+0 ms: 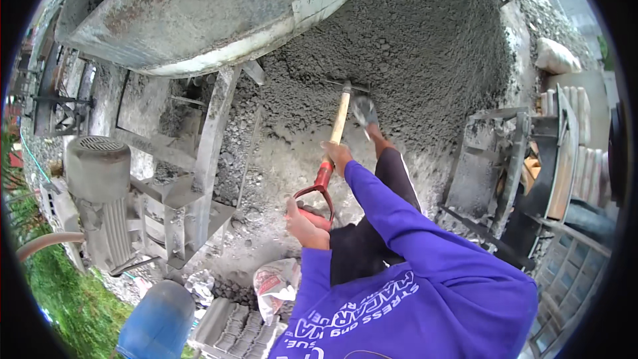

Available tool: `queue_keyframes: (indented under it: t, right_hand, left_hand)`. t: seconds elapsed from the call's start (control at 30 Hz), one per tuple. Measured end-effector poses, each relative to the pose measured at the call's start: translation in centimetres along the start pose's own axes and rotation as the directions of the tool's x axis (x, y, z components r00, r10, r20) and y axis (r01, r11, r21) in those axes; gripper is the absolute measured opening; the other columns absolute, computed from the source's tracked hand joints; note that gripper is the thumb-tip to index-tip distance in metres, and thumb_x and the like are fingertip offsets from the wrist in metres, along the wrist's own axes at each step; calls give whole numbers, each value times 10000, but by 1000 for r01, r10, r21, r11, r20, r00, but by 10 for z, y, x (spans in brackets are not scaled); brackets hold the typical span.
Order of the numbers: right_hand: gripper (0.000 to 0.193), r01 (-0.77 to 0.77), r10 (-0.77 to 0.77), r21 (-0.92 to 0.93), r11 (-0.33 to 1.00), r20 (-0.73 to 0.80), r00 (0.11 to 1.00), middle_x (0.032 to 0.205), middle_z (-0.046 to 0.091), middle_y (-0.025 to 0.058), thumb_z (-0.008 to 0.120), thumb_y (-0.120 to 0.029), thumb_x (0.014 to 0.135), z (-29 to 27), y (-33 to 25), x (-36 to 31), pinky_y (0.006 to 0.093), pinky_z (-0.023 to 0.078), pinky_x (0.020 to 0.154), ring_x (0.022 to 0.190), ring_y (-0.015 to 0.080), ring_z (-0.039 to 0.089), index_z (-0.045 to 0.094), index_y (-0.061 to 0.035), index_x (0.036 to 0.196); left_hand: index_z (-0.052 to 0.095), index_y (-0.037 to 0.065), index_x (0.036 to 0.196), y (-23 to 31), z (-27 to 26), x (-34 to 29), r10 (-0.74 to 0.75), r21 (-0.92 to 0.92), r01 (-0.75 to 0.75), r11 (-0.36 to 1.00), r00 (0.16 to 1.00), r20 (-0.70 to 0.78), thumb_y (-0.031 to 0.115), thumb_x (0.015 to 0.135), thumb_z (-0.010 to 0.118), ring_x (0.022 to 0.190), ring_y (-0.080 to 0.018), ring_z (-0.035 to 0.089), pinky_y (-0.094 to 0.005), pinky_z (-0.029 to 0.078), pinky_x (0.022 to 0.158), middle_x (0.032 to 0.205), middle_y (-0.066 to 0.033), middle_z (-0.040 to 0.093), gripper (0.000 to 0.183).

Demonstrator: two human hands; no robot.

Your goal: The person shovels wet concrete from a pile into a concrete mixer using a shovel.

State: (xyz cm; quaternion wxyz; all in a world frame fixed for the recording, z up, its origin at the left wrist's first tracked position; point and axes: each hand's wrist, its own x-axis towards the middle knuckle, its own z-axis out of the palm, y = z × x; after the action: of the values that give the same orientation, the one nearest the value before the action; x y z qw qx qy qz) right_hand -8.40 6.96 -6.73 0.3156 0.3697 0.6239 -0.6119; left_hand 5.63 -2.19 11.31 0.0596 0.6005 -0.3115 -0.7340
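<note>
A shovel with a wooden shaft (340, 116) and a red D-shaped grip slants away from me. My left hand (304, 227) is closed round the crossbar of that grip. Farther up, my right hand (339, 155) wraps round the shaft just above the red socket. The shovel's far end meets a large heap of damp grey mix (412, 33); most of the blade is hidden in it. One of my feet (365, 112) stands at the edge of the heap, right beside the blade.
A big rusty metal mixer drum (199, 13) overhangs the upper left on a steel frame (214, 129). Its motor (100, 173) stands left. Metal frames (515, 173) line the right. Near my left are a blue container (158, 322), grey blocks (232, 329) and a white sack (276, 282).
</note>
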Motion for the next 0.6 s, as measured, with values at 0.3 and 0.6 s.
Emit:
queue_keyframes:
  t: [0.3,0.6]
  right_hand:
    - [535,-293,290,-264,919,-50,956,895,645,129,716,-443,724,-51,53,150,447,511,630,762,300,642,623,19,977]
    - [140,-167,176,166,972,-43,983,737,574,75,663,-120,790,-72,38,372,358,465,479,575,204,561,565,-19,787]
  left_hand:
    - [542,-38,1003,-198,-180,158,489,639,-134,757,766,-418,478,918,478,820,-271,566,-400,463,687,914,-134,577,527]
    - [549,-41,1040,-210,-135,174,379,381,-88,920,444,-812,576,833,523,842,-288,558,-449,461,722,919,-172,578,651]
